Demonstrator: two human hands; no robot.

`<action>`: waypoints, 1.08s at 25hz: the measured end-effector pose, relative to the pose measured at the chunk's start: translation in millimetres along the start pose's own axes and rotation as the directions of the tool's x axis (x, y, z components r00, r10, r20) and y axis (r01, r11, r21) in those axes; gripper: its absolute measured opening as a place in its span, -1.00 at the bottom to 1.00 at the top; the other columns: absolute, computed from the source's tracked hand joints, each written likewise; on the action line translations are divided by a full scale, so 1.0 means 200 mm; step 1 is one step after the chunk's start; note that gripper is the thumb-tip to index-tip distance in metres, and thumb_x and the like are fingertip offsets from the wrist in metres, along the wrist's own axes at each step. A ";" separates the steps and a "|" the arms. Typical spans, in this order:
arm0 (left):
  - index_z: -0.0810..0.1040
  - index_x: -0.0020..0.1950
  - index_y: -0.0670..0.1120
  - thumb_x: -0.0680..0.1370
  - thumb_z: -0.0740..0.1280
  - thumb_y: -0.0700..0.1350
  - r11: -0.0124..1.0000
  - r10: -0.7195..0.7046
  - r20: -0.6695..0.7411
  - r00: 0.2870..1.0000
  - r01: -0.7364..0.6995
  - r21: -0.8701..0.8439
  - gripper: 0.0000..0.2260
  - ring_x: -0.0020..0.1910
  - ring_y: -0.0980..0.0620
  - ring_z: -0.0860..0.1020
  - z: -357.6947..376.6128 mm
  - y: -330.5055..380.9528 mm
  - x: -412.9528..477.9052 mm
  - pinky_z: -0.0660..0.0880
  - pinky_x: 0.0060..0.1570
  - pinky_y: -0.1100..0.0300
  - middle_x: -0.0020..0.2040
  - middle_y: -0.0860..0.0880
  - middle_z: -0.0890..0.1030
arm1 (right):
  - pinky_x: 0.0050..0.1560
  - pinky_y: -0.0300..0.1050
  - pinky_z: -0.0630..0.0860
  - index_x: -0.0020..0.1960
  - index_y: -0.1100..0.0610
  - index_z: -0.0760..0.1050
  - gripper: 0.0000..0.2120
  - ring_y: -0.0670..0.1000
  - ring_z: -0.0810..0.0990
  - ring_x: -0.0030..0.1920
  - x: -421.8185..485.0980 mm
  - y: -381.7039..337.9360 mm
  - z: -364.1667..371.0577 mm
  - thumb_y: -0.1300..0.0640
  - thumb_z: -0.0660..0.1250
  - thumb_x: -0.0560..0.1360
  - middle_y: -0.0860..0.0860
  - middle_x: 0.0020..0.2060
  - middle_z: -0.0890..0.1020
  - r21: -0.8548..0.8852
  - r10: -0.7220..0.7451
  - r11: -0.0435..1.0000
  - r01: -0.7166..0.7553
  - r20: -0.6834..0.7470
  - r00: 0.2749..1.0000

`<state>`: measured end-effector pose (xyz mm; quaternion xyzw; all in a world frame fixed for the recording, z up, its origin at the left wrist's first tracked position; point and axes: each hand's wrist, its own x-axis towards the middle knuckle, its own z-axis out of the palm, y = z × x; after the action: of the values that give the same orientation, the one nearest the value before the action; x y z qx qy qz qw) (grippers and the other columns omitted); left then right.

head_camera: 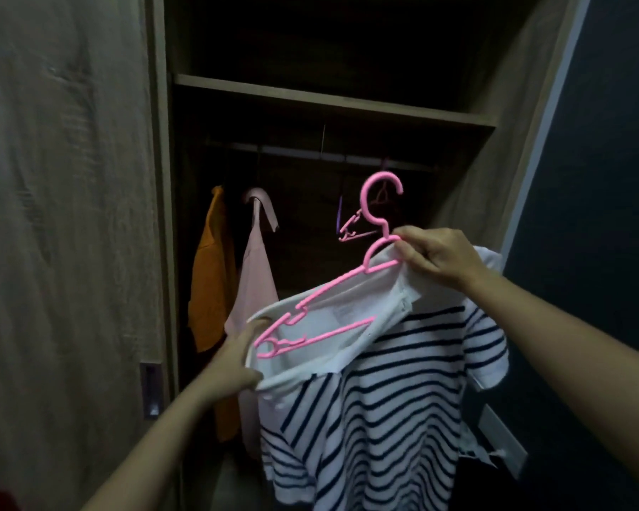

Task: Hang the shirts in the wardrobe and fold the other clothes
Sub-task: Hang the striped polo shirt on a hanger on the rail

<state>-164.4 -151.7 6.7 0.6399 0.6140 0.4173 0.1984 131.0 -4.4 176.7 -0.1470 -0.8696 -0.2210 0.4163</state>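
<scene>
Open wardrobe (pixel 165 178) across the middle of the frame, dark inside. Near the top, a wooden shelf (pixel 329 101), the space above it too dark to read. Just under the shelf, a hanging rail (pixel 273 149) running left to right. On the rail, left of centre, an orange shirt (pixel 211 282) and, just beside it on the right, a pale pink shirt (pixel 255 289). Further right on the rail, a few empty hangers (pixel 349 226) in pink and purple, bunched together and partly behind the hook of the held hanger. Between the pale pink shirt and those hangers, a bare stretch of rail.

In front of the wardrobe, from centre to lower right of the frame, the striped shirt (pixel 384 418), white with dark stripes, hanging free below its white collar, not yet on the rail. Pink hanger (pixel 364 202) tilted, hook uppermost and below the rail, one arm dipping low into the collar opening. Right hand (pixel 432 256), right of centre, pinching the hanger's neck just under the hook, collar fabric caught under the same fingers. Left hand (pixel 237 359), lower left of centre, fingers curled round the collar's edge, gripping it beside the hanger's low end.

Along the left of the frame, a wood-grain sliding door (pixel 63 215) with a recessed handle (pixel 150 389), its edge near the orange shirt. At the right, the wardrobe's side panel (pixel 513 142) and a dark wall (pixel 605 215), close behind the right hand
</scene>
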 end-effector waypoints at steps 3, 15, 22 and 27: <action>0.26 0.40 0.07 0.28 0.43 -0.19 0.970 -0.107 0.057 0.993 0.092 0.226 -0.28 0.28 -0.01 0.38 -0.20 0.10 0.03 0.44 0.11 0.22 0.28 -0.01 0.34 | -0.48 -0.14 0.47 0.03 0.05 0.54 -0.54 0.08 0.63 -0.39 -0.13 0.03 0.04 -0.21 -0.02 0.57 0.03 -0.37 0.63 -0.064 0.038 0.997 -0.037 0.010 0.999; 0.34 0.31 0.05 0.48 0.22 0.24 0.862 0.198 -0.379 0.904 0.024 0.506 -0.53 0.08 0.01 0.48 -0.17 0.54 0.14 0.49 0.02 0.05 0.13 0.03 0.49 | -0.17 -0.08 0.44 0.10 -0.18 0.45 -0.74 0.05 0.62 -0.13 -0.09 -0.19 0.22 -0.22 0.07 0.55 -0.08 -0.22 0.66 0.083 0.548 0.822 -0.563 0.153 0.823; 0.51 -0.01 0.12 0.54 0.14 0.22 0.894 0.328 -0.150 0.933 -0.254 0.369 -0.75 -0.20 0.15 0.56 -0.32 0.35 0.17 0.50 -0.22 0.11 -0.18 0.10 0.58 | -0.18 -0.12 0.35 0.16 -0.18 0.45 -0.63 0.01 0.62 -0.11 -0.05 -0.20 0.20 -0.26 -0.02 0.53 -0.11 -0.19 0.67 0.142 0.419 0.884 -0.446 0.181 0.890; 0.57 0.06 0.11 0.49 0.17 0.22 0.927 0.338 -0.305 0.890 -0.260 0.270 -0.69 -0.12 0.20 0.57 -0.50 0.33 0.11 0.48 -0.18 0.25 -0.11 0.11 0.63 | -0.07 -0.01 0.44 0.32 -0.06 0.32 -0.32 0.15 0.59 0.04 -0.26 0.02 0.18 -0.36 -0.22 0.41 0.07 0.04 0.64 0.011 0.543 0.832 -0.555 0.190 0.818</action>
<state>-203.7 -167.4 121.6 0.6618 0.5754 0.4776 -0.0522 141.0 12.3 116.7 -0.3967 -0.8309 -0.0490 0.3871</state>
